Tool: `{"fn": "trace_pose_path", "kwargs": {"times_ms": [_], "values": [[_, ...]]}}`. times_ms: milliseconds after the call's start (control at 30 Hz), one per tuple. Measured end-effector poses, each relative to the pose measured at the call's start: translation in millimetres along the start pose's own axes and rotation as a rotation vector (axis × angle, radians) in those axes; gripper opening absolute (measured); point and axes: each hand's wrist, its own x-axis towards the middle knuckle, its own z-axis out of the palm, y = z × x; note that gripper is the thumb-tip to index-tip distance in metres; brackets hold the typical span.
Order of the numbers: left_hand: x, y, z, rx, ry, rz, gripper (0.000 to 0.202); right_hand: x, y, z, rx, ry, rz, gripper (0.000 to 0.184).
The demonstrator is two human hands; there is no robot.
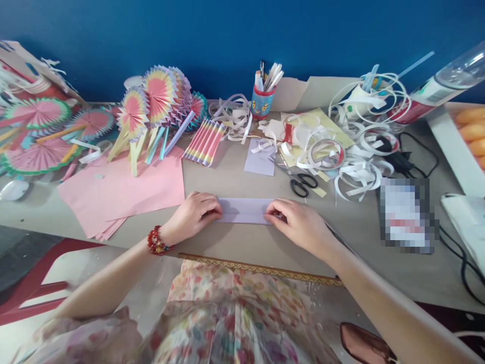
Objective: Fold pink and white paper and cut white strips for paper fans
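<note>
Lilac paper strip (244,210), lying lengthwise from side to side on the grey worktop (227,241), near its front edge and directly between the 2 hands. Left hand (200,210): thumb and fingers are pinched on the strip's left end, the remaining fingers curled. Right hand (293,217): thumb and forefinger are closed on the right end, the other fingers bent inward. The middle of the strip is uncovered between the fingertips, with a lengthwise line, apparently a crease, running along it. Whether the strip is pressed flat or slightly raised cannot be told.

A red bead bracelet (159,240) encircles the left wrist. Beside the left hand, pink sheets (147,184) overlap, their right edge near the knuckles. Beyond the strip, and apart from it, lies a lilac sheet (258,161); farther left rests a pleated multicoloured paper (204,143). Scissors (303,185) with black handles lie just beyond the right hand, near a tangle of white paper strips (358,177). At the rear, round pleated fans (159,91) stand left of a blue cup (262,103) containing pens.
</note>
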Motion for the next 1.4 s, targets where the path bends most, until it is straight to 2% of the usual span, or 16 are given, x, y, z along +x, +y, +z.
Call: {"fn": "trace_pose_path", "kwargs": {"times_ms": [700, 1400], "values": [[-3.5, -0.2, 3.4, 0.072, 0.006, 0.030, 0.022, 0.6, 0.2, -0.5, 0.002, 0.000, -0.002, 0.008], [-4.5, -3.6, 6.3, 0.087, 0.028, 0.030, 0.022, 0.4, 9.0, -9.0, 0.120, -0.111, -0.028, 0.009]]}}
